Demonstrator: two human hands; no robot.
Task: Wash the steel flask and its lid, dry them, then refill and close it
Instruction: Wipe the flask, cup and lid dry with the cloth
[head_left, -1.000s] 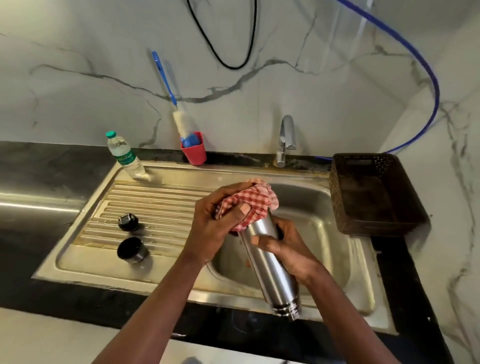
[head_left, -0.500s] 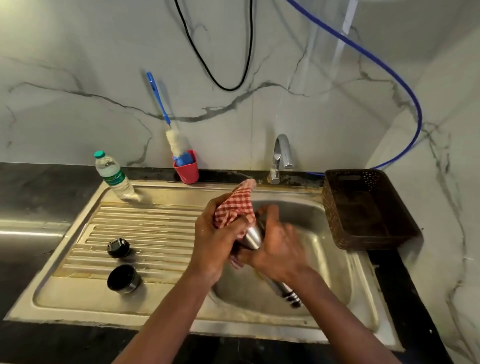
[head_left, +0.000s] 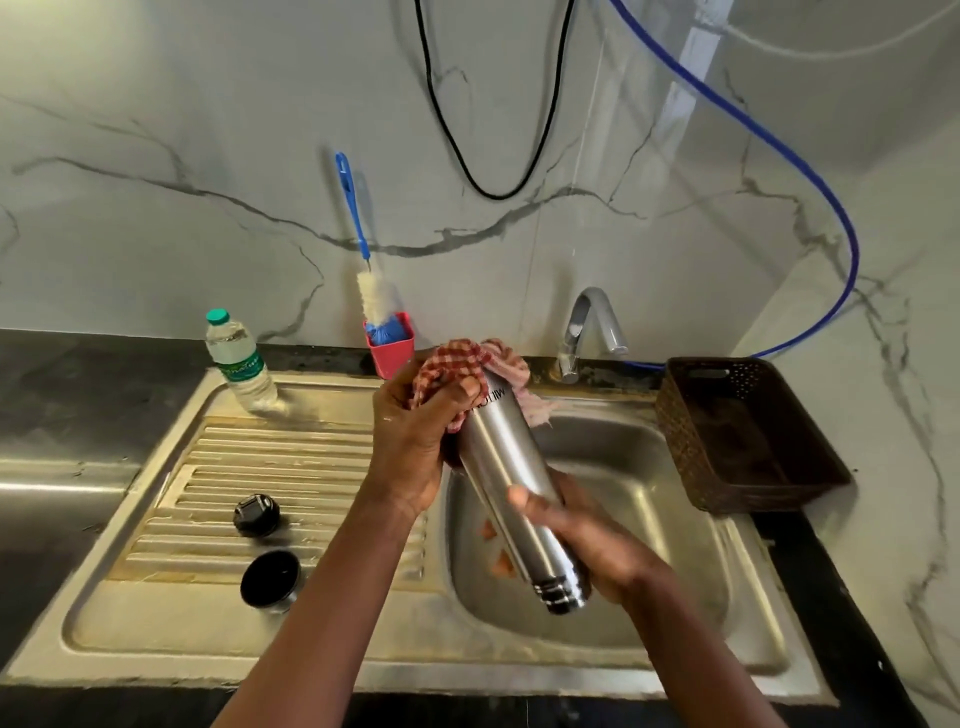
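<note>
A steel flask (head_left: 511, 486) is held slanted over the sink basin (head_left: 649, 545), its neck end pointing down toward me. My right hand (head_left: 582, 540) grips its lower part. My left hand (head_left: 415, 436) holds a red checked cloth (head_left: 457, 369) wrapped over the flask's upper end. Two black lid parts lie on the ribbed drainboard (head_left: 291, 467): a stopper (head_left: 256, 514) and a cup-shaped cap (head_left: 271, 579).
A small plastic water bottle (head_left: 239, 364) stands at the drainboard's back left. A red cup (head_left: 390, 345) holds a blue-handled bottle brush (head_left: 358, 244). The tap (head_left: 587, 327) is behind the basin. A brown basket (head_left: 743, 431) sits at the right.
The flask has swung from nearly hidden between both hands to a longer slanted pose. My right hand slid down toward its neck end, while my left keeps the cloth on the upper end.
</note>
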